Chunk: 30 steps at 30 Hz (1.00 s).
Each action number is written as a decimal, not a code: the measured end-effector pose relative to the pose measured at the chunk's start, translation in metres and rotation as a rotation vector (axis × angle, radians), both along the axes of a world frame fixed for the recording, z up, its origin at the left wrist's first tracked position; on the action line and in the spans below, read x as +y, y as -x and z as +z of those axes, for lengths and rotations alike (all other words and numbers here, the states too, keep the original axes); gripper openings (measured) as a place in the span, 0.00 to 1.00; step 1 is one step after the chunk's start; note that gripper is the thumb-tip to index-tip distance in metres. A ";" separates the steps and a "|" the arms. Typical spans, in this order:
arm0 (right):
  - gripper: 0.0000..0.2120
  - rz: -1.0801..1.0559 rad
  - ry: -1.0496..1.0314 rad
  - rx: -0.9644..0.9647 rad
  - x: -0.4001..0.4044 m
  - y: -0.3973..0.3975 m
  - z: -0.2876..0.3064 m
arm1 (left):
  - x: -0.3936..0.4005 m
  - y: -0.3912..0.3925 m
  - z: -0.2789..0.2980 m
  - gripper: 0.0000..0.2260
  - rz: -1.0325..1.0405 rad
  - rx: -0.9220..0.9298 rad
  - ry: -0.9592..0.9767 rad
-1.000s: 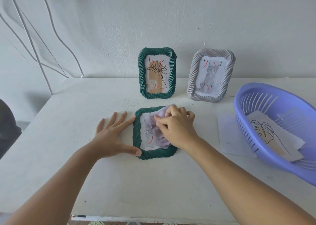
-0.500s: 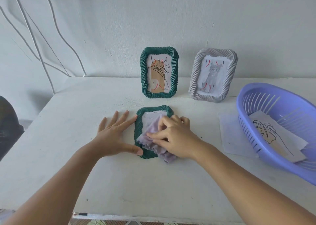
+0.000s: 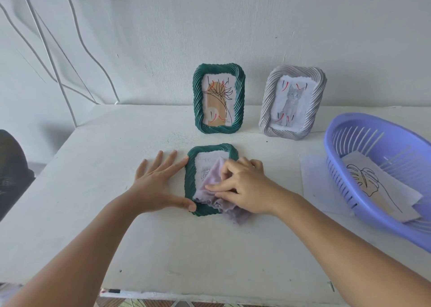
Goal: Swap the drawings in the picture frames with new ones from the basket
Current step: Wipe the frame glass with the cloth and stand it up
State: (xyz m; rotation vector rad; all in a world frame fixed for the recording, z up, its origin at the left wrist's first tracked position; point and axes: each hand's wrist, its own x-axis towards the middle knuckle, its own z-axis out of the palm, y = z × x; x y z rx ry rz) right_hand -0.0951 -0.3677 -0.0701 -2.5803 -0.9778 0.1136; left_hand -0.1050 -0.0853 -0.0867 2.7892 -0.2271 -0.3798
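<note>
A green rope-edged frame (image 3: pixel 190 178) lies flat on the white table, glass up, with a faint rose drawing inside. My left hand (image 3: pixel 158 185) lies flat beside it, fingers straight, thumb against the frame's lower left corner. My right hand (image 3: pixel 245 188) grips a lilac cloth (image 3: pixel 213 188) and presses it on the glass. Behind stand an upright green frame (image 3: pixel 219 99) holding a plant drawing and a grey frame (image 3: pixel 292 102) holding a cat picture. The purple basket (image 3: pixel 382 178) at the right holds a leaf drawing (image 3: pixel 382 188).
A loose white sheet (image 3: pixel 319 185) lies on the table between the flat frame and the basket, partly under the basket. White cables (image 3: pixel 58 50) hang down the wall at the left. A dark object (image 3: pixel 11 171) sits beyond the table's left edge.
My right hand dragged the cloth from the top of the glass down toward its lower edge, then slightly back up. My left hand stayed flat against the frame.
</note>
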 end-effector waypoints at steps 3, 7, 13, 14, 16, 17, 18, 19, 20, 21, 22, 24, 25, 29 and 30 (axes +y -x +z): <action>0.13 -0.050 0.031 -0.024 -0.021 -0.010 0.005 | 0.000 0.000 0.001 0.57 0.000 0.001 0.008; 0.12 -0.262 0.019 -0.143 0.005 -0.015 0.004 | 0.000 0.000 0.002 0.58 -0.006 0.008 -0.001; 0.14 -0.012 -0.006 0.012 0.013 0.001 -0.001 | 0.000 0.000 0.001 0.56 -0.004 0.011 -0.004; 0.14 0.016 0.014 0.019 0.003 0.000 0.000 | 0.000 0.000 0.001 0.55 -0.004 0.006 0.000; 0.13 0.000 0.048 0.001 -0.015 -0.006 0.005 | 0.000 0.000 0.001 0.54 -0.004 0.003 0.001; 0.13 -0.049 0.054 -0.019 -0.020 -0.009 0.007 | 0.000 0.000 0.001 0.54 -0.003 0.005 0.000; 0.13 -0.111 0.051 -0.047 -0.019 -0.012 0.008 | 0.000 0.001 0.001 0.54 -0.003 0.005 -0.001; 0.13 -0.172 0.039 -0.079 -0.014 -0.014 0.010 | 0.000 0.000 0.001 0.54 -0.004 0.002 -0.001; 0.14 -0.216 0.025 -0.100 -0.005 -0.014 0.010 | 0.000 0.000 0.000 0.54 -0.005 0.000 -0.002; 0.14 -0.227 0.012 -0.103 0.005 -0.011 0.010 | 0.000 0.000 0.001 0.53 -0.006 0.001 -0.005; 0.14 -0.203 0.003 -0.090 0.015 -0.008 0.009 | 0.000 0.000 0.001 0.53 -0.006 0.002 -0.007; 0.13 -0.102 -0.001 -0.044 0.025 -0.001 0.005 | 0.000 0.000 0.001 0.53 -0.004 0.004 -0.006; 0.13 -0.055 0.007 -0.020 0.023 0.002 0.005 | 0.000 0.000 0.001 0.53 -0.004 0.006 -0.006; 0.14 0.034 0.093 0.020 -0.006 -0.004 0.012 | 0.000 -0.001 -0.001 0.56 -0.008 -0.001 -0.006; 0.14 0.016 0.101 0.011 -0.013 -0.007 0.013 | 0.000 -0.001 0.000 0.55 -0.008 -0.002 -0.006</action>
